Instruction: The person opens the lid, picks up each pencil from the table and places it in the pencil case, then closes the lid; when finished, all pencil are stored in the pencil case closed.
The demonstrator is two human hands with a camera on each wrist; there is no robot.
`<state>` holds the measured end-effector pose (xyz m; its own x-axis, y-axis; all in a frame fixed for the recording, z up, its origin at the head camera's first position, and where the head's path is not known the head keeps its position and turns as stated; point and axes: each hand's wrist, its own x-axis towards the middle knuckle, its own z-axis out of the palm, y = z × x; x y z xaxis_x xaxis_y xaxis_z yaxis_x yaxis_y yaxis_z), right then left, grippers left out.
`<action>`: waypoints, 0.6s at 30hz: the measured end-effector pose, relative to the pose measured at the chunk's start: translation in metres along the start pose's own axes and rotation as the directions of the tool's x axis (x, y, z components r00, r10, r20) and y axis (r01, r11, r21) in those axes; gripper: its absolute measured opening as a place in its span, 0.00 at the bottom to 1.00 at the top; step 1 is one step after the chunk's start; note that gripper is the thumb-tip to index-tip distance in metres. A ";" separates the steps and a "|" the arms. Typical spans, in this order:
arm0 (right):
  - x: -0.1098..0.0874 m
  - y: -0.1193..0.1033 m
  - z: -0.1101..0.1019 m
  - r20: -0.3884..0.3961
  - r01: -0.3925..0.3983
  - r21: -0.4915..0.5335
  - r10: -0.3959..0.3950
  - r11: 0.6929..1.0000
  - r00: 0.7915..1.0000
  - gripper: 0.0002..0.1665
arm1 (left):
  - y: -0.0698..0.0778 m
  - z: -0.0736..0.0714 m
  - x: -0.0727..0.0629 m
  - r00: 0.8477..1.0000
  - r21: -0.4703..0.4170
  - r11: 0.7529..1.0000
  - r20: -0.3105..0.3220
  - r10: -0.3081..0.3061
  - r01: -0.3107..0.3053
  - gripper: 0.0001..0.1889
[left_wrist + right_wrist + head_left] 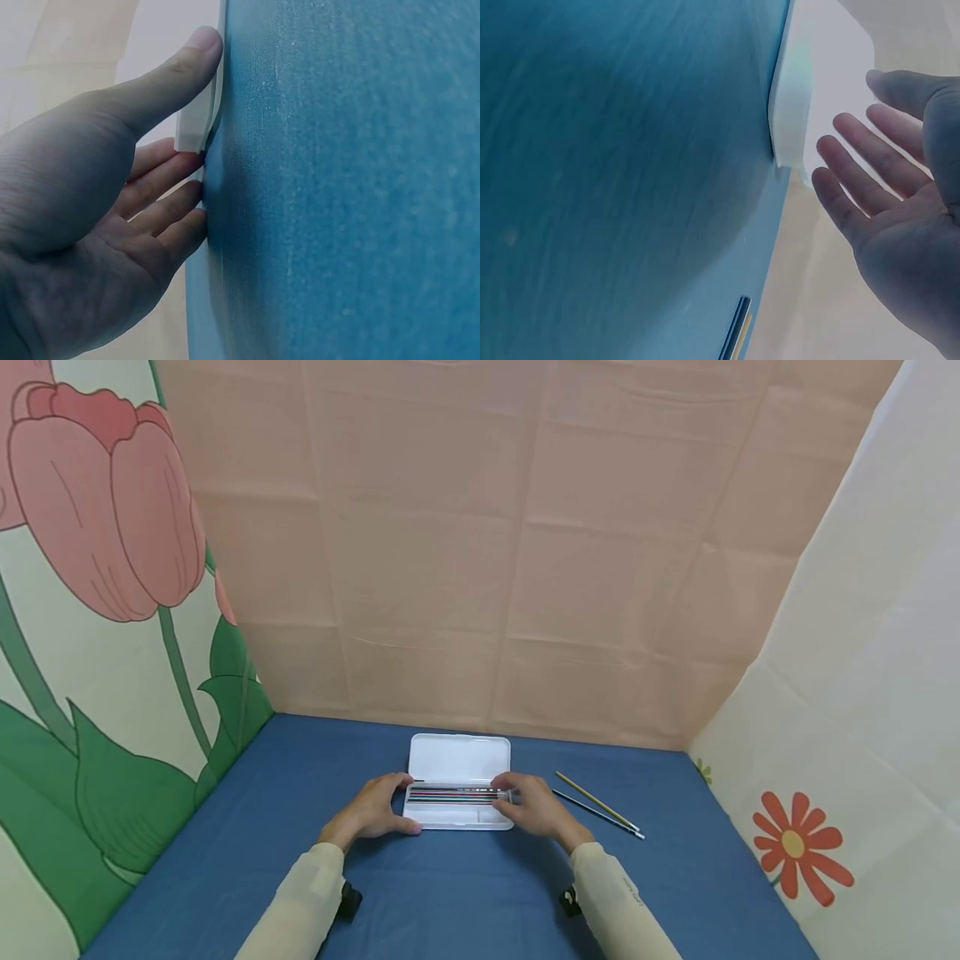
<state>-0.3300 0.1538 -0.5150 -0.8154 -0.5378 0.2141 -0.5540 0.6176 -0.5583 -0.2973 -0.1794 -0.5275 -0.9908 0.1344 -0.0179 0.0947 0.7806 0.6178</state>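
Observation:
A white pencil case (459, 820) lies on the blue table with its lid (459, 758) opened back. Several pencils (450, 796) lie lengthwise in its tray. My left hand (371, 810) holds the case's left end, the thumb at the front corner and the fingers round the side. In the left wrist view the left thumb (191, 64) lies along the case wall (196, 124). Over the case's right end is my right hand (536, 808), thumb and fingertips above the pencil ends. The right wrist view shows its fingers (870, 165) spread and extended, with nothing between them.
To the right of the case, a yellow pencil (596, 799) and a dark pencil (596, 814) lie slantwise on the blue cloth (465, 893). A beige backdrop (480, 568) rises behind the table. Printed flower sheets (862, 760) stand along both sides.

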 end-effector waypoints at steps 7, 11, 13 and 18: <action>-0.015 0.005 -0.009 -0.031 -0.022 0.020 0.022 1.000 0.999 0.21 | 0.002 -0.001 -0.002 1.000 0.001 1.000 -0.002 -0.002 0.002 0.49; -0.025 0.011 -0.015 -0.050 -0.043 0.007 0.044 0.999 0.998 0.22 | 0.002 -0.001 -0.003 1.000 -0.003 1.000 -0.004 -0.004 0.004 0.49; -0.029 0.015 -0.017 -0.066 -0.056 -0.002 0.056 0.998 0.996 0.23 | 0.002 -0.001 -0.003 1.000 -0.003 1.000 -0.006 0.000 0.000 0.49; -0.040 0.025 -0.023 -0.102 -0.084 -0.006 0.083 0.996 0.991 0.23 | -0.001 -0.001 -0.002 1.000 0.007 1.000 -0.007 0.004 -0.004 0.50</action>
<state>-0.3151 0.2038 -0.5190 -0.8712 -0.4238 0.2478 -0.4849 0.6641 -0.5691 -0.2959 -0.1806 -0.5275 -0.9910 0.1332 -0.0097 0.0994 0.7841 0.6127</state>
